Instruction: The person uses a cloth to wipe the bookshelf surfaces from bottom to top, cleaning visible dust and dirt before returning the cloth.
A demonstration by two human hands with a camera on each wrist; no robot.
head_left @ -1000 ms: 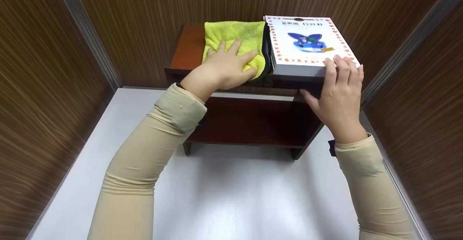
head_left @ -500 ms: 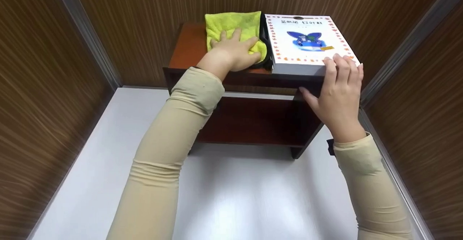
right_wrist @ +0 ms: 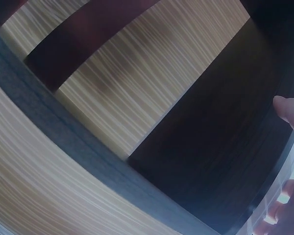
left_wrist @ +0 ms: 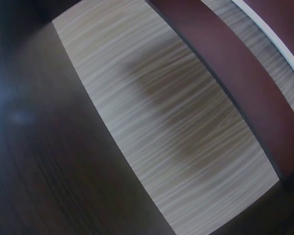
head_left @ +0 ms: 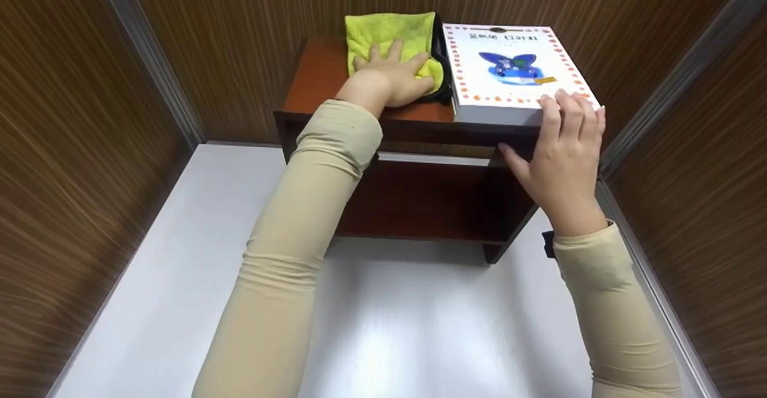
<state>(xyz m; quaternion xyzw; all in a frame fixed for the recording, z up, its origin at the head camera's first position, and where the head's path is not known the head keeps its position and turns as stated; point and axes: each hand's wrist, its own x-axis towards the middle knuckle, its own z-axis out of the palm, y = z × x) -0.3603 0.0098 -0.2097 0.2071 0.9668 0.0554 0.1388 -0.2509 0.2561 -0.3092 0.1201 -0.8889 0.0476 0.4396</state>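
My left hand (head_left: 390, 81) lies with fingers spread on a yellow-green cloth (head_left: 389, 27) with a dark edge, on the shelf unit's reddish-brown top (head_left: 316, 77). Right beside the cloth lies a thick white book (head_left: 509, 41) with a butterfly picture and an orange leaf border. It cannot be told whether this is one volume or a stack. My right hand (head_left: 566, 161) rests its fingertips over the book's front right corner. Its thumb sits apart, lower, by the shelf unit's front. In the right wrist view, thumb (right_wrist: 286, 108) and fingers show at the right edge.
A lower shelf board (head_left: 419, 197) spans the unit beneath the top. Wood-grain walls stand close behind, at the left (head_left: 78, 164) and at the right (head_left: 689, 176). The floor (head_left: 407, 326) is white. The left wrist view shows dark boards and striped paneling, no hand.
My left hand has slid away from me and slightly right, pushing the cloth toward the back of the top. The right hand and the book have stayed in place.
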